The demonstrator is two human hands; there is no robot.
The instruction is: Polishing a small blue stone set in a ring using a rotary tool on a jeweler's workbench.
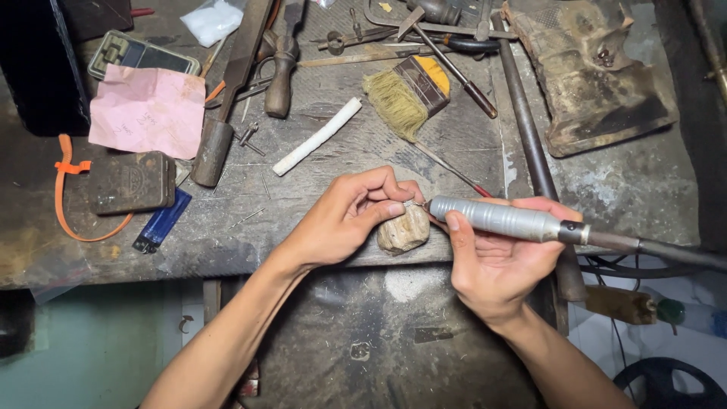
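My left hand (pixel 350 216) pinches a small metal piece (pixel 410 203) against a worn wooden peg (pixel 404 229) at the bench's front edge. My right hand (pixel 494 261) grips a grey rotary handpiece (pixel 503 219), whose tip points left and meets the small piece. The handpiece's dark flexible shaft (pixel 666 251) runs off to the right. Fingers of my left hand partly hide the small piece.
The worn workbench (pixel 318 189) carries a brush (pixel 405 95), a white stick (pixel 316 136), a pink paper (pixel 148 111), a dark tin (pixel 132 182), a blue lighter (pixel 162 220), files and pliers at the back, and a wooden block (pixel 594 83) at the right.
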